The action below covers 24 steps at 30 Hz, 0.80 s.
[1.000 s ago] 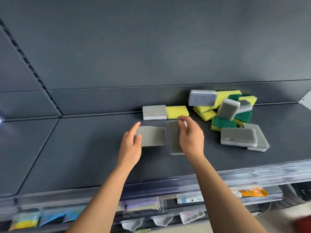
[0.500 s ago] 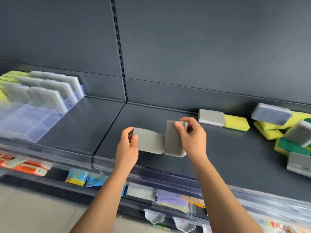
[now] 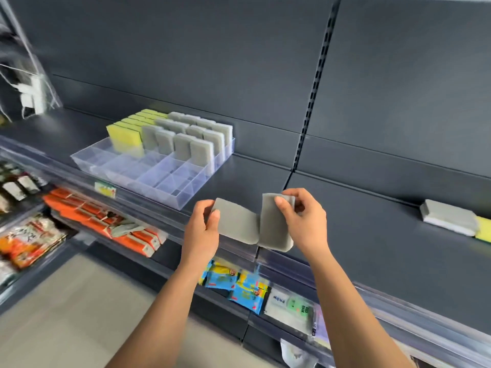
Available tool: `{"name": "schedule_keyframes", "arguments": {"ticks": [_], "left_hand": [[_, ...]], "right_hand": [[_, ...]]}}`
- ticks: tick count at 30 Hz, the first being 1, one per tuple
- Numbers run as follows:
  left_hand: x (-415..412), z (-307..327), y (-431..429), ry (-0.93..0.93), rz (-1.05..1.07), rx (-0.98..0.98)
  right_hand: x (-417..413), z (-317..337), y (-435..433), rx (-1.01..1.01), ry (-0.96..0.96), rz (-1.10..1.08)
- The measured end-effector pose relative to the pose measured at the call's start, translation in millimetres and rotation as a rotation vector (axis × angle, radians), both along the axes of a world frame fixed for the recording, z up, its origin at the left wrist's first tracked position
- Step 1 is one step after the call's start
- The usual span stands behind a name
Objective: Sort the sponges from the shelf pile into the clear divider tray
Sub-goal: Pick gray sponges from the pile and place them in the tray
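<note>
My left hand [image 3: 203,229] pinches a grey sponge [image 3: 237,225] by its left edge, held flat over the shelf's front lip. My right hand [image 3: 305,221] grips a second grey sponge [image 3: 273,227] upright, touching the first. The clear divider tray [image 3: 127,168] stands on the shelf to the upper left, its back rows filled with upright yellow sponges [image 3: 125,136] and grey sponges [image 3: 191,144]; its front compartments hold nothing. A grey sponge [image 3: 449,217] and a yellow sponge [image 3: 485,229] lie flat at the far right of the shelf.
The dark shelf [image 3: 372,235] has a transparent front rail [image 3: 292,264]. Packaged goods hang and lie below: orange packs [image 3: 106,221], blue packets [image 3: 239,285]. A slotted upright [image 3: 313,83] splits the back wall. The floor is at lower left.
The view has swung left, bringing the tray into view and the pile out of it. Both hands carried their grey sponges left along the shelf front, still side by side.
</note>
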<state>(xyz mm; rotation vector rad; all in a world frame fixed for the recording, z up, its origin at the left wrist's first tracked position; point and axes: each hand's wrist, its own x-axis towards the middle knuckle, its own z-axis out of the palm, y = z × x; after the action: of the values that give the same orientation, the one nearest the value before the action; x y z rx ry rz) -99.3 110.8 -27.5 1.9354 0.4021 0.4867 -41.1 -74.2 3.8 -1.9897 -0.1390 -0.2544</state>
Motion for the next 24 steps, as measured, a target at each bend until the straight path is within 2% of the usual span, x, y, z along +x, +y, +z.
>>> {"name": "schedule_keyframes", "arguments": {"ticks": [9,17,24], "left_hand": [[-15.0,11.9,109.3,-0.047,0.082,-0.010],[0.2,24.1,184.2,-0.144,0.151,-0.049],[42.3,40.3,252.3,-0.161,0.162,0.084]], "right_hand": [[-6.2,8.8,108.8,0.018,-0.009,0.139],[19.7,20.3,184.4,0.024,-0.046,0.219],[64.6,28.7,250.5,0.065,-0.101,0.216]]}}
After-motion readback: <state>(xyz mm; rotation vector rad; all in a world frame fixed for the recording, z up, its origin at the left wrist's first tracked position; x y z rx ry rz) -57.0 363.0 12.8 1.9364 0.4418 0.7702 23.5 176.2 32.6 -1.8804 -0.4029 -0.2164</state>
